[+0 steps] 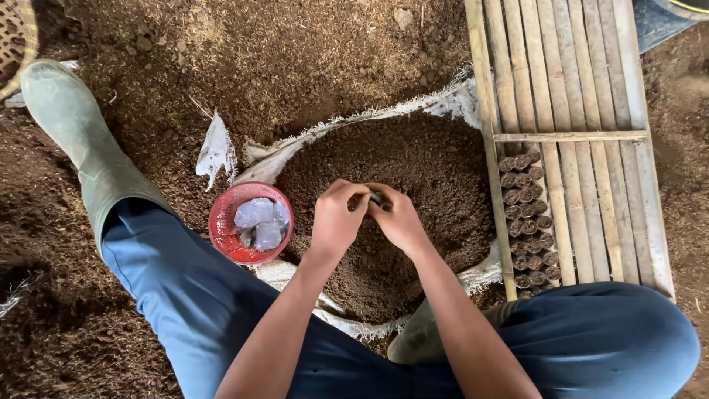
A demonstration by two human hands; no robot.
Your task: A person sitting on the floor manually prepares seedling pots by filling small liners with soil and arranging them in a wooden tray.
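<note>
left hand [336, 218]: my fingers are curled in and pinching 1 side of the little dark plug [377, 198], right over the soil heap [413, 177]

right hand [399, 219]: same deal, fingertips pressed together on the other side of it, so both hands meet on the 1 small thing

the plug: mostly hidden by my fingers, can't tell its exact shape. Guessing it's light, soft and crumbly like the soil, so I'd pinch it round the sides and go easy, squeeze hard and it probably falls apart

soil heap: loose and dark, piled on a frayed white sack [450, 100] spread on the ground

red bowl [251, 224]: just left of my left hand, holds a crumpled bunch of clear plastic bits [260, 222], no print I can make out

bamboo rack [569, 133]: to my right, a tight column of filled soil plugs [528, 222] packed along its near edge

labels/signs: none I can see anywhere
</note>
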